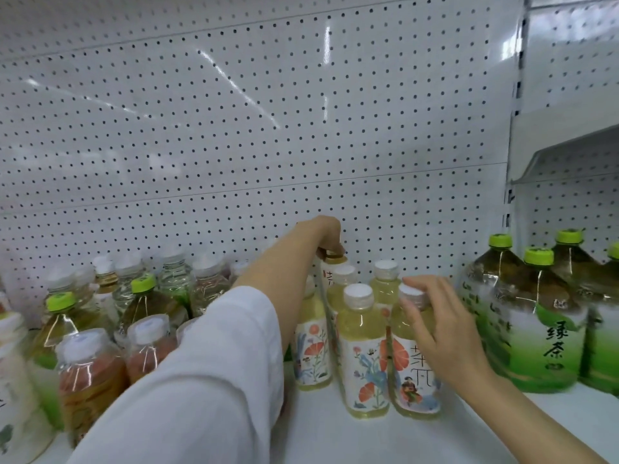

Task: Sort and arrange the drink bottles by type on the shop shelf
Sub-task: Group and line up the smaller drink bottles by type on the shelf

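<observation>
Several pale yellow floral-label tea bottles (365, 356) with white caps stand grouped mid-shelf. My left hand (326, 234) reaches to the back of the group and grips the cap of the rearmost floral bottle (331, 267) from above. My right hand (438, 326) lies against the front right floral bottle (413, 370), fingers curved around its cap and shoulder. Large green tea bottles (536, 326) with lime caps stand in a cluster at the right.
A mixed crowd of bottles fills the left: orange-brown tea bottles (88, 376), clear water bottles (174, 279) and green-capped ones (144, 306). A white pegboard back wall (268, 145) rises behind. Bare white shelf surface (335, 437) shows in front.
</observation>
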`<control>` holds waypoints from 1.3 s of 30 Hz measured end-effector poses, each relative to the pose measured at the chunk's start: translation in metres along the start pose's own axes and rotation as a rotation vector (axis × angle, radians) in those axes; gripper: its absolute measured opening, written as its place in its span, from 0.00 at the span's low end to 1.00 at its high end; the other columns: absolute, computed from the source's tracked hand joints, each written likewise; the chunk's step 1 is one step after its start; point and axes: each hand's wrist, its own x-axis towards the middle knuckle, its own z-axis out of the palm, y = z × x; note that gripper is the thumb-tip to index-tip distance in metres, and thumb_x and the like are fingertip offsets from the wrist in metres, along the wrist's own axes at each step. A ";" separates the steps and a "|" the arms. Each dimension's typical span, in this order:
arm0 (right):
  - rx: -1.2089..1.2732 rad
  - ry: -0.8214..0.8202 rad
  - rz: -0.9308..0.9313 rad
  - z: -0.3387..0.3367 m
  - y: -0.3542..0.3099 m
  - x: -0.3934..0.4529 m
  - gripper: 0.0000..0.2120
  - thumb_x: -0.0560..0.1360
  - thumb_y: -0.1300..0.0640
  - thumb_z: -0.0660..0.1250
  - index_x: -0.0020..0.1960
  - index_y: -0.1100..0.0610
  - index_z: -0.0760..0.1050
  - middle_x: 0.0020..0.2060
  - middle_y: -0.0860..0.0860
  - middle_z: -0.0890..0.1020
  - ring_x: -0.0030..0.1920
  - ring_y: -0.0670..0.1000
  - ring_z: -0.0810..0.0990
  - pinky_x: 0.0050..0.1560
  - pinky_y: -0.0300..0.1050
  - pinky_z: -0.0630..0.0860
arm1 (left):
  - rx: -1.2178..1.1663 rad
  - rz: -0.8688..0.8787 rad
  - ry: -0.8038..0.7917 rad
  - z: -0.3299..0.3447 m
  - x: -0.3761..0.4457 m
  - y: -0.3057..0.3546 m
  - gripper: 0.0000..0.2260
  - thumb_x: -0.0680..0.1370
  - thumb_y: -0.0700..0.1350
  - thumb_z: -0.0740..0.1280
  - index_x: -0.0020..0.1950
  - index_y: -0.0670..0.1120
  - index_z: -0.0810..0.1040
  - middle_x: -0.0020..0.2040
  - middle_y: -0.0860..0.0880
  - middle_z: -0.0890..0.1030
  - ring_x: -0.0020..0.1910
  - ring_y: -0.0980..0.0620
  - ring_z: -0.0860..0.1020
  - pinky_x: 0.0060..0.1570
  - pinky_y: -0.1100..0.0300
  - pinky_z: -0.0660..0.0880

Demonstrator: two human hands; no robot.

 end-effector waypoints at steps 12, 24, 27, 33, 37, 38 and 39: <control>-0.118 -0.139 0.041 -0.012 -0.020 0.041 0.13 0.77 0.44 0.59 0.47 0.52 0.77 0.41 0.43 0.78 0.40 0.44 0.78 0.39 0.44 0.75 | -0.683 0.117 0.552 -0.093 -0.052 -0.038 0.17 0.80 0.45 0.68 0.67 0.39 0.73 0.57 0.46 0.79 0.47 0.54 0.78 0.44 0.67 0.77; -0.307 -0.491 -0.006 0.049 -0.105 0.123 0.16 0.79 0.46 0.63 0.60 0.55 0.78 0.53 0.50 0.83 0.52 0.52 0.80 0.53 0.49 0.77 | -1.119 0.340 1.234 -0.154 -0.142 -0.092 0.06 0.81 0.42 0.59 0.52 0.47 0.75 0.44 0.46 0.79 0.38 0.50 0.79 0.40 0.54 0.81; -0.295 -0.739 0.112 0.089 -0.129 0.139 0.27 0.78 0.44 0.65 0.70 0.60 0.69 0.62 0.56 0.78 0.59 0.56 0.77 0.57 0.49 0.75 | -1.078 0.360 1.251 -0.148 -0.170 -0.114 0.06 0.82 0.43 0.59 0.53 0.47 0.75 0.43 0.46 0.79 0.38 0.50 0.80 0.37 0.58 0.79; 0.020 -0.724 0.446 0.135 -0.132 0.137 0.29 0.80 0.49 0.64 0.73 0.64 0.63 0.65 0.59 0.75 0.59 0.56 0.76 0.53 0.47 0.73 | -1.108 0.406 1.367 -0.126 -0.240 -0.163 0.06 0.81 0.41 0.59 0.55 0.44 0.74 0.41 0.46 0.78 0.38 0.48 0.79 0.37 0.56 0.79; 0.118 -0.542 0.562 0.140 -0.131 0.133 0.21 0.80 0.51 0.64 0.66 0.65 0.72 0.53 0.58 0.80 0.49 0.56 0.79 0.40 0.45 0.73 | -1.141 0.396 1.427 -0.106 -0.281 -0.195 0.06 0.82 0.42 0.59 0.56 0.44 0.73 0.44 0.41 0.78 0.37 0.48 0.79 0.38 0.56 0.78; 0.150 -0.481 0.589 0.140 -0.130 0.135 0.21 0.80 0.51 0.64 0.65 0.65 0.73 0.51 0.59 0.81 0.46 0.56 0.80 0.38 0.46 0.74 | -1.140 0.378 1.449 -0.102 -0.291 -0.203 0.06 0.82 0.43 0.59 0.57 0.44 0.73 0.43 0.42 0.78 0.37 0.49 0.80 0.38 0.55 0.78; 0.167 -0.419 0.604 0.137 -0.130 0.140 0.22 0.79 0.51 0.64 0.65 0.66 0.73 0.51 0.60 0.81 0.43 0.55 0.80 0.36 0.46 0.74 | -1.138 0.358 1.475 -0.098 -0.300 -0.212 0.06 0.83 0.43 0.59 0.57 0.44 0.73 0.43 0.42 0.79 0.36 0.49 0.80 0.39 0.54 0.78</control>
